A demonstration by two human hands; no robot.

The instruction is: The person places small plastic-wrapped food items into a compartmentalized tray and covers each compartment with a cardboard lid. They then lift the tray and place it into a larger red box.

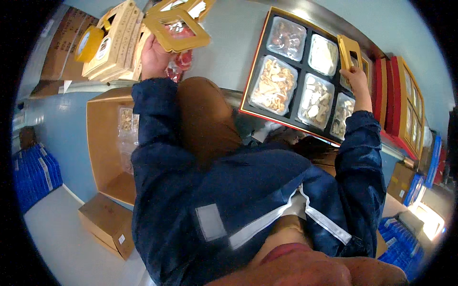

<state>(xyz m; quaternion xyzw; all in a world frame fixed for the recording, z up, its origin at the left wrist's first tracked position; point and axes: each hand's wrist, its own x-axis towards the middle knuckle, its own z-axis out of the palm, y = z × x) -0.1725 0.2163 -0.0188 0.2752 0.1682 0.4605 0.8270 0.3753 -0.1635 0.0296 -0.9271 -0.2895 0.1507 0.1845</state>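
My left hand (154, 57) is at the upper left, holding a gold cardboard window frame (200, 35) by its lower left corner, above small red packets (183, 60). My right hand (355, 79) grips a few stacked gold cardboard pieces with a cutout (349, 48) over the right side of a gift box (244, 94). The box has a black insert with plastic trays: dark red dried food (286, 37), pale pieces (322, 54), tan slices (273, 85) and whitish slices (315, 101). Another tray (342, 116) lies partly under my right arm; what else is on that side is hidden.
Stacked wooden-coloured boxes (116, 43) with a roll of yellow tape (89, 43) stand at the upper left. Red and gold boxes (408, 103) stand upright at the right. An open carton (107, 143) with plastic trays sits below the table edge at left, above a closed carton (109, 225).
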